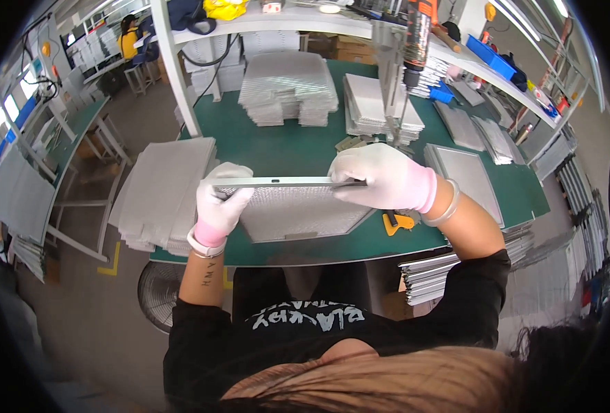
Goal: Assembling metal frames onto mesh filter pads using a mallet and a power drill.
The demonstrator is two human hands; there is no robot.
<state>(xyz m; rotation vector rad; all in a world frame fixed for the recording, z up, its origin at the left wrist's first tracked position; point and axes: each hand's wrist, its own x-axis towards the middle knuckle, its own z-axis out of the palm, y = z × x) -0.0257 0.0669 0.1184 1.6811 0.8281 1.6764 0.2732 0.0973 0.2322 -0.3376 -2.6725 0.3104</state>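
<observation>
White-gloved left hand (221, 201) and right hand (382, 176) each grip an end of a metal frame strip (284, 182) over a mesh filter panel (298, 213).

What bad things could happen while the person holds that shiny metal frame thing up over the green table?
1. The flat silver mesh filter panel is held tilted by its top rail between the gloved left hand and right hand; it might slip and drop onto the green work table.
2. The thin rail edge could press into the fingers.
3. The hanging orange power screwdriver is just above the right hand and could bump it.
</observation>
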